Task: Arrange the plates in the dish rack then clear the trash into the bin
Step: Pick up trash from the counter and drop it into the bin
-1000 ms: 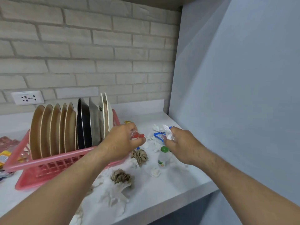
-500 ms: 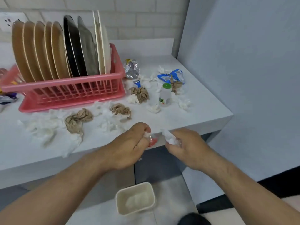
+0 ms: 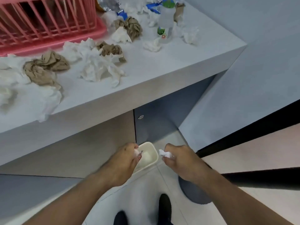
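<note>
Reaching down below the tabletop edge, both hands hover at the cream bin standing on the floor. The left hand is directly over the bin's near-left rim, its fingers curled closed around a small scrap, white with a hint of red; what exactly it is cannot be told. The right hand sits just beside the bin's right rim, outside the opening, with its fingers pinched on a crumpled white tissue.

That offset is what the drop turns on: the bin mouth lies left of the right hand, so the tissue would likely miss unless that hand shifts left first, while the left hand looks placed to release straight down. The bin's long axis runs away from the person, leaving a narrow target across.

Much trash is left on the tabletop: brown paper wads, white tissues, a small green-capped bottle, and blue wrappers near the pink dish rack. The plates inside the rack are barely visible through its bars.
</note>
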A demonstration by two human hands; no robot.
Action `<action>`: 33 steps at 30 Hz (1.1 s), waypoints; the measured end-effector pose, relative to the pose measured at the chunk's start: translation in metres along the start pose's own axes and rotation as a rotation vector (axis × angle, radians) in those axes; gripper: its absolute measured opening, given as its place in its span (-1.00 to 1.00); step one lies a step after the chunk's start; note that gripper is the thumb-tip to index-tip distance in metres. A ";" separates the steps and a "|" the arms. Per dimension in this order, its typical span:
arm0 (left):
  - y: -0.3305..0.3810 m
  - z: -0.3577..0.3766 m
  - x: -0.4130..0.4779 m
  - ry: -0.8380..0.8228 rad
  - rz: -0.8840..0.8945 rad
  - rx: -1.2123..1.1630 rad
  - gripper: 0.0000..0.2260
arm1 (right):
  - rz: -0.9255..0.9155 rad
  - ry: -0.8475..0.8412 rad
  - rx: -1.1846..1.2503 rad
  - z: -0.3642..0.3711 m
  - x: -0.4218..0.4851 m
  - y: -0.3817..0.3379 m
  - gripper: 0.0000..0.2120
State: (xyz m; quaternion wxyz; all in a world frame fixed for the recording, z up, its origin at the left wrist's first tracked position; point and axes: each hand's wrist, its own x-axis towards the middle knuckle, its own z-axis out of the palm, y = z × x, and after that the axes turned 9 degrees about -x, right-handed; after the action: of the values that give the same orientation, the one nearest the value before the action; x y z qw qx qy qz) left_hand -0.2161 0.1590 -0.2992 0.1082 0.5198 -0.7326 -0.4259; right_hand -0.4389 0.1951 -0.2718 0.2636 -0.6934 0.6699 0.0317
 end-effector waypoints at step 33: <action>-0.326 0.260 0.190 -0.064 -0.274 0.639 -0.67 | -0.089 0.113 -0.004 0.337 0.237 0.121 -0.80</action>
State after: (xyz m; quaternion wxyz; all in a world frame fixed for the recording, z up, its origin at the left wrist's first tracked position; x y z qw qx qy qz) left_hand -0.2365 0.0983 -0.7526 -0.1411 0.6071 -0.7555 -0.2018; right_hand -0.4250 0.1210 -0.6939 0.2252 -0.7238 0.6520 -0.0178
